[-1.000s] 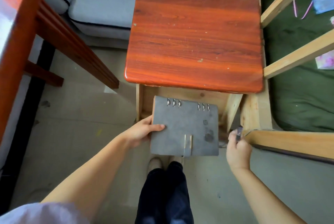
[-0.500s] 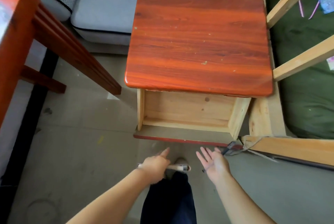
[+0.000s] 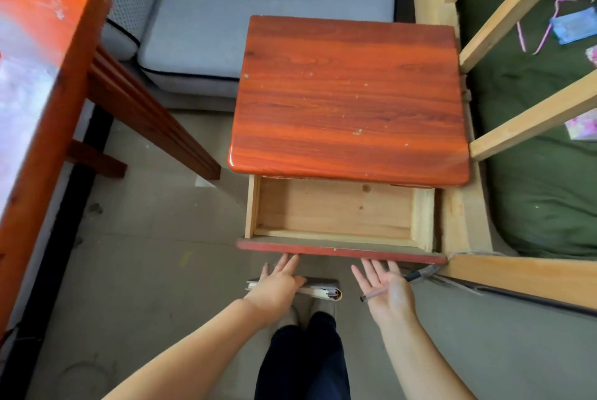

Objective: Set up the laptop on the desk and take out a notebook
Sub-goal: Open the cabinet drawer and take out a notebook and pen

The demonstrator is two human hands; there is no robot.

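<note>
The grey ring-bound notebook (image 3: 323,290) shows edge-on, low in front of my legs. My left hand (image 3: 277,283) grips it under the thumb, while its straight fingers touch the red front panel (image 3: 339,251) of the open drawer (image 3: 336,209). The drawer's pale wooden inside holds nothing. My right hand (image 3: 384,290) has its fingers spread toward the same panel, just short of it, with a dark pen (image 3: 420,274) pinched across it near the thumb. No laptop is in view. The red desk (image 3: 38,92) runs along the left.
The drawer belongs to a red-topped nightstand (image 3: 349,99). A grey sofa (image 3: 258,12) with a plaid cushion stands behind it. A pale wooden bed frame (image 3: 452,222) with a green mattress (image 3: 549,206) is tight against its right side. Grey floor lies between the desk and the nightstand.
The notebook came up out of the drawer and down to my left side. Both hands then moved forward to the drawer's front panel, and the view tilted back.
</note>
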